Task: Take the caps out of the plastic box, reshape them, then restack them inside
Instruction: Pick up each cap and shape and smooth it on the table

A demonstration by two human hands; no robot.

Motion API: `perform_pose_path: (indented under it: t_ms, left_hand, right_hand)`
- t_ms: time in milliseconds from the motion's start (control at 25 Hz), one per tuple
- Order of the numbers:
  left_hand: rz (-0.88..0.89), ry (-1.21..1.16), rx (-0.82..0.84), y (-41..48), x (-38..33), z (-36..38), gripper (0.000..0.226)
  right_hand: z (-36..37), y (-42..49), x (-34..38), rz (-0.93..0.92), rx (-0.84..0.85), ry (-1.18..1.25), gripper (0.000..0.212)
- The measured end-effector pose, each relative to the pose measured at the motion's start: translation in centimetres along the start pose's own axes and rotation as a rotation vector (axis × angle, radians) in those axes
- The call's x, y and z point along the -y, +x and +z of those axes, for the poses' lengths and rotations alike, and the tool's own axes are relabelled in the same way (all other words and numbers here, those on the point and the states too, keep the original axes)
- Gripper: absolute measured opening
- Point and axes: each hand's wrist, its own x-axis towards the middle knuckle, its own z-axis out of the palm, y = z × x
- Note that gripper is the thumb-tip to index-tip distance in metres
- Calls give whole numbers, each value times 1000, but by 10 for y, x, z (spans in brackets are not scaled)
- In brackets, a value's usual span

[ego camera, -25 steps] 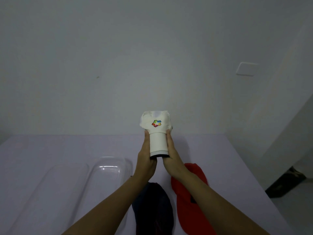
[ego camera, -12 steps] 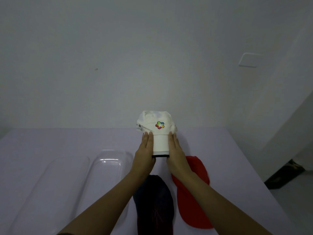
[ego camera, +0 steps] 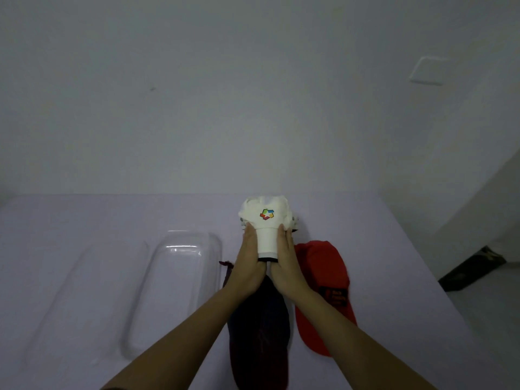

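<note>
Cap brim first: the white cap (ego camera: 266, 220) has its brim squeezed into a curve between both hands, and the brim points back toward the person while the puffy crown points away toward the wall. Its long line runs straight away from the body. The left hand (ego camera: 249, 263) presses the left edge of the brim and the right hand (ego camera: 284, 263) presses the right edge, with fingers (ego camera: 250, 237) closed flat along it, both equally near. Just below the white cap lie a dark cap (ego camera: 259, 333) and, to its right, a red cap (ego camera: 323, 291) on the bench (ego camera: 84, 220). Left of the white cap sits the clear plastic box (ego camera: 174, 282), near enough for the left hand to reach, I think.
</note>
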Motion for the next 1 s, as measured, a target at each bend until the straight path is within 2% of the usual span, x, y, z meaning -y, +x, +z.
perform_pose_path:
  t_ms: [120,160,240,320,400,440,520,600,680,760,840,1000]
  left_hand:
    - [-6,21,29,-5,3,4,33]
    - [-10,8,11,-3,5,7,31]
    - [-19,27,12,2,6,6,33]
    - [-42,41,-4,10,5,2,33]
    - [-57,-43,24,17,11,1,45]
    - [-54,-40,59,19,18,3,53]
    - [-37,161,95,27,42,10,62]
    - [-89,324,200,36,61,17,70]
    - [-85,391,300,46,72,21,82]
    - [-21,449,324,54,84,25,90]
    - [-28,497,347,64,98,29,90]
    - [-147,510,493,73,117,33,82]
  right_hand:
    - [2,0,9,-19,-15,42,72]
    - [4,1,11,-50,-2,46,73]
    - [6,5,15,-95,-13,42,79]
    - [5,16,11,-83,-35,29,96]
    - [1,25,7,-40,39,13,75]
    - [-1,32,0,-40,73,-41,77]
    - [-3,42,-18,-71,139,-203,83]
    - [2,53,-33,-51,199,-328,91]
    - [10,67,-47,-18,234,-383,95]
    - [16,77,-58,8,228,-415,96]
    - [22,87,-71,28,230,-449,92]
    - [30,97,-90,60,306,-530,84]
